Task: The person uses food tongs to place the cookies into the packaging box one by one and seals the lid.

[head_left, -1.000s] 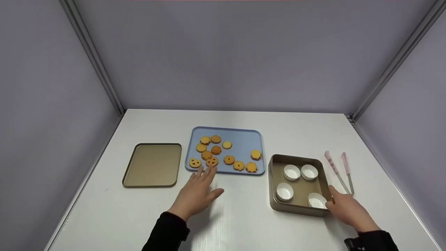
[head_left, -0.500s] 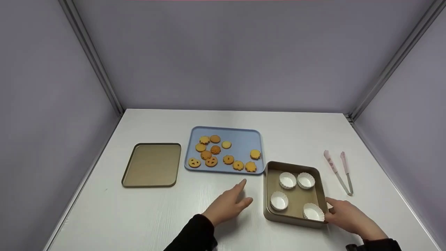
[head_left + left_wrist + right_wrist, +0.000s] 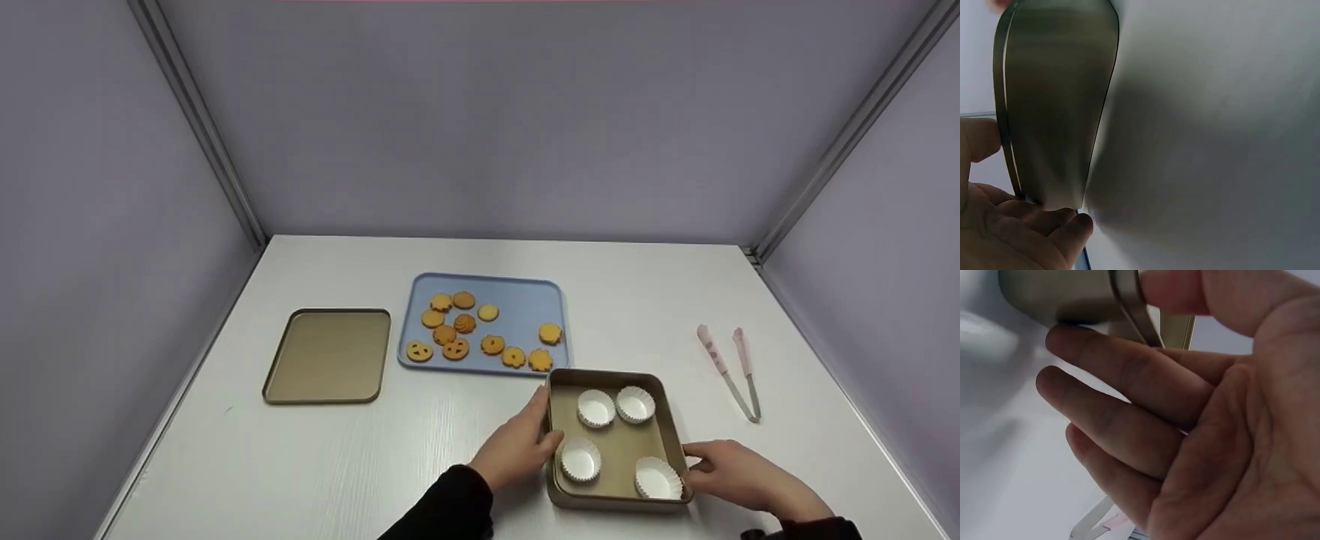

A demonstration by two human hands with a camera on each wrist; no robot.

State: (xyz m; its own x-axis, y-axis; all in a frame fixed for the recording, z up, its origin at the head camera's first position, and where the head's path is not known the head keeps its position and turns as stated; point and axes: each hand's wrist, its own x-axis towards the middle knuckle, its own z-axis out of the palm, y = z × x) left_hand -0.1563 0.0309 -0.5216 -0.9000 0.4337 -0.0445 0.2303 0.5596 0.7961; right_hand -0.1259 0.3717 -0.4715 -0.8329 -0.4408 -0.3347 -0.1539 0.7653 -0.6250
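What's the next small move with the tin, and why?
Probably ease the tin slightly back from the blue tray: its far rim overlaps the tray's near-right corner in the head view. The left hand and right hand grip opposite sides; four white cups sit inside, so go gently.

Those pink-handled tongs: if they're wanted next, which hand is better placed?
Probably the right hand: the tongs lie on its side of the tin; the left hand is opposite. The right must first release the tin, though.
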